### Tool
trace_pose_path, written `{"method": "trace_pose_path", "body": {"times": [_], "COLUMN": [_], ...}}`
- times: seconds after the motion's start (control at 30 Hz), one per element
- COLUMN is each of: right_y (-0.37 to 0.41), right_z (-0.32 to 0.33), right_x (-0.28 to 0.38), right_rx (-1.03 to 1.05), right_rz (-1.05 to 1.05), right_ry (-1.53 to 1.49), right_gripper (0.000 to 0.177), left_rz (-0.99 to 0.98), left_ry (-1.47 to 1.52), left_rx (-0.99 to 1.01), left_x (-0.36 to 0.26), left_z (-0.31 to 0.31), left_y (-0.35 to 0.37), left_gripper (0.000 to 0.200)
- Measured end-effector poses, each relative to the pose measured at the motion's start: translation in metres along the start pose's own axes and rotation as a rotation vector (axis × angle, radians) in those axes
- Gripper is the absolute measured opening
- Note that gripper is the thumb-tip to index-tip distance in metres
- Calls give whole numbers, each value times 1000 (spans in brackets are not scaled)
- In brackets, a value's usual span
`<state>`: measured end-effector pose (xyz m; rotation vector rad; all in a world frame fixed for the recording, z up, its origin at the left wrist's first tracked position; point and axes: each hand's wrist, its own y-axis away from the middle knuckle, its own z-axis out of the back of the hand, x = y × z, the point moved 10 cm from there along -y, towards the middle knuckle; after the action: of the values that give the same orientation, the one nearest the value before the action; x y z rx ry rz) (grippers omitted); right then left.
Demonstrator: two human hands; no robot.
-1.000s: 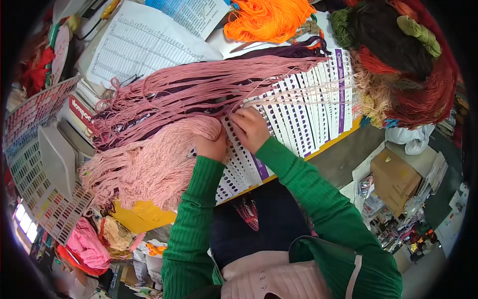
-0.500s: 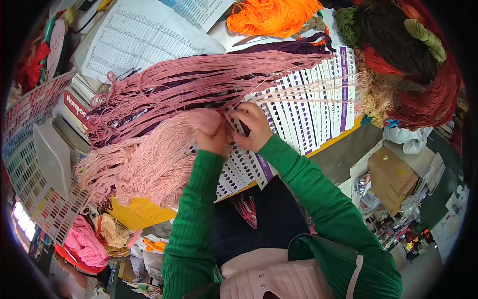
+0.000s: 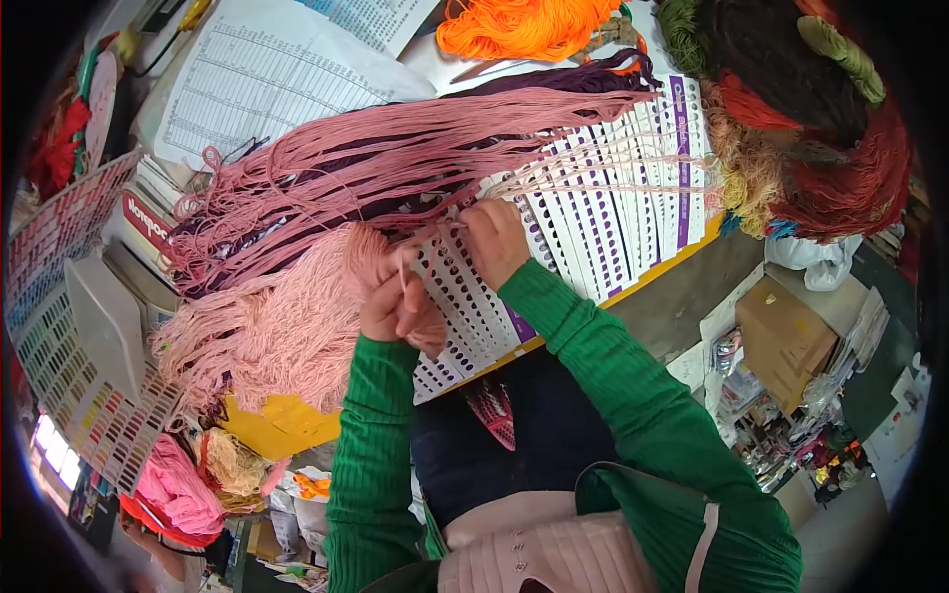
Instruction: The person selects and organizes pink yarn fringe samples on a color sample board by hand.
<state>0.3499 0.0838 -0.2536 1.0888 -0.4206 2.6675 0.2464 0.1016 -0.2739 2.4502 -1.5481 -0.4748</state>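
My left hand (image 3: 390,308) is closed around a small bunch of pink yarn (image 3: 368,252), in front of the pale pink yarn pile (image 3: 287,316). A pink strand runs from it toward my right hand (image 3: 494,242), whose closed fingers pinch pink thread at the edge of the punched cards. White cards (image 3: 593,222) with rows of holes and purple bands lie fanned beneath my hands. Dusty pink skeins (image 3: 395,143) stretch across the cards, over dark purple yarn (image 3: 583,79). My right fingertips are partly hidden.
Printed sheets (image 3: 267,84) and a bright orange skein (image 3: 524,28) lie at the back. Dark, red and green yarns (image 3: 791,109) heap at the right. A wire basket (image 3: 69,208) and a color chart (image 3: 89,385) stand left. A cardboard box (image 3: 786,341) sits below right.
My left hand has moved left and toward me, drawing the pink yarn away from the right hand. My right hand has turned slightly, its fingers now more closed, near the same spot.
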Motion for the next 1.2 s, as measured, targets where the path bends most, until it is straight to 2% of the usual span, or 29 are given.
{"method": "trace_pose_path", "body": {"times": [0.03, 0.1, 0.13, 0.2, 0.23, 0.33, 0.37, 0.5, 0.6, 0.8, 0.87, 0.93, 1.0, 1.1, 1.2], "right_y": [0, 3, 3, 4, 3, 5, 6, 8, 6, 3, 5, 4, 4, 4, 3], "right_z": [5, 10, 9, 13, 14, 12, 11, 5, 8, 10, 6, 7, 7, 13, 20], "right_x": [-1, -5, -5, -7, -5, -3, -5, -6, -3, 4, 4, 4, 3, 2, 1], "right_rx": [-62, -137, -138, -171, -176, -138, -142, -80, -71, -57, -56, -46, -36, -96, -140], "right_rz": [7, 11, 14, 2, 8, 33, 19, 38, 48, 81, 98, 82, 65, 64, 51], "right_ry": [-28, -96, -98, -137, -137, -99, -127, -133, -139, -162, -111, -106, -102, -172, -251], "right_gripper": [22, 21, 21, 13, 14, 14, 15, 16, 15, 22, 25, 25, 25, 24, 19], "left_rz": [36, 119, 201, 160, 123, 46, 28, 7, 35, 25, -26, -29, -40, -55, -25], "left_ry": [-129, -671, -859, -864, -868, -570, -490, -434, -394, -367, -139, -121, 74, -56, -383], "left_rx": [-249, -477, -493, -483, -470, -471, -502, -496, -403, -472, -373, -385, -256, -364, -416], "left_x": [2, 4, 8, 11, 11, 3, 1, 3, 7, -1, -2, -3, 0, 0, 0], "left_z": [10, 23, 15, 12, 9, 16, 21, 33, 32, 41, 31, 31, 22, 33, 33], "left_y": [-3, -10, -16, -23, -26, -13, -5, 9, 6, 15, 11, 11, 7, 11, 5], "left_gripper": [31, 35, 38, 38, 38, 39, 35, 19, 20, 19, 16, 14, 14, 13, 26]}}
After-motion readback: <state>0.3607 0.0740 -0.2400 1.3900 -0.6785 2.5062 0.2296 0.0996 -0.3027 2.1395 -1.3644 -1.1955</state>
